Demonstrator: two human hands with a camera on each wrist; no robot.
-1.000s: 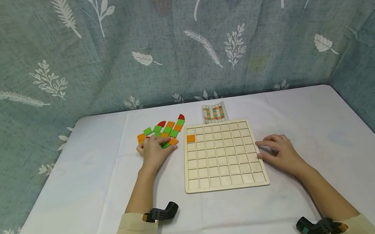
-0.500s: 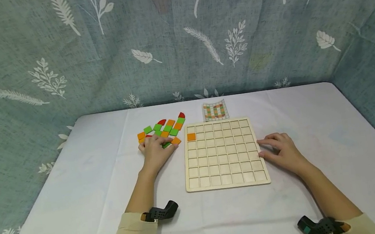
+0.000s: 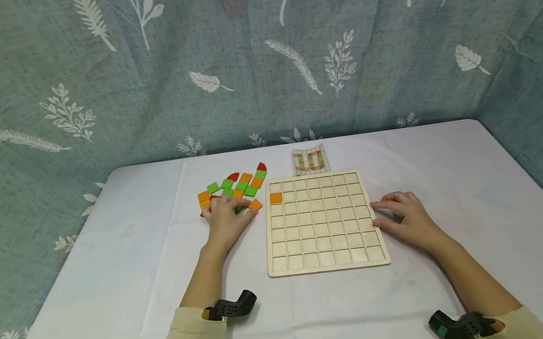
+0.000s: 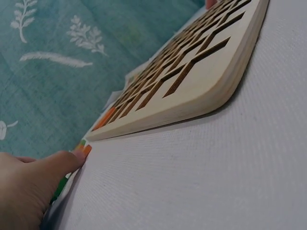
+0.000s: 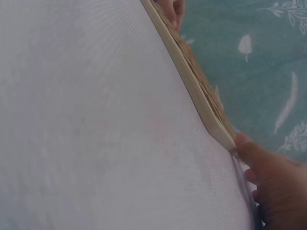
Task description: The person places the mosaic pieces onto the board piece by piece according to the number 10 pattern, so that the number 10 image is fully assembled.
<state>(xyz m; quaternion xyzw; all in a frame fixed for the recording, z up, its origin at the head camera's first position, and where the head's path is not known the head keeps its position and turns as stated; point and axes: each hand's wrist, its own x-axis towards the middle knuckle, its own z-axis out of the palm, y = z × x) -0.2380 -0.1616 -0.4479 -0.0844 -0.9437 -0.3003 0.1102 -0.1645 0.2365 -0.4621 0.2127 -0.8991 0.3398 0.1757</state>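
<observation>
My left hand [image 3: 225, 219] is over the near side of a pile of coloured tiles, its thumb and a finger at an orange tile [image 3: 255, 205]. In the left wrist view the thumb of the left hand [image 4: 36, 179] touches an orange tile [image 4: 87, 150]. The wooden grid board [image 3: 326, 270] lies flat, with one orange square [image 3: 276, 198] in a cell near its far left corner. Thumb and fingertips of my right hand [image 3: 407, 220] touch the board's right edge; the right wrist view shows the right hand [image 5: 276, 179] at the board's rim [image 5: 211, 122].
Green tiles [image 3: 213, 188], orange tiles [image 3: 203, 197] and red curved pieces [image 3: 233, 177] lie left of the board on the white-covered table [image 3: 86, 285]. A patterned card [image 3: 310, 161] lies behind the board. A leaf-print cloth [image 3: 139, 106] hangs beyond the table.
The left hand has moved slightly to the right, and the orange tile at its fingertips has shifted a little toward the board. The right hand stays at the board's edge.
</observation>
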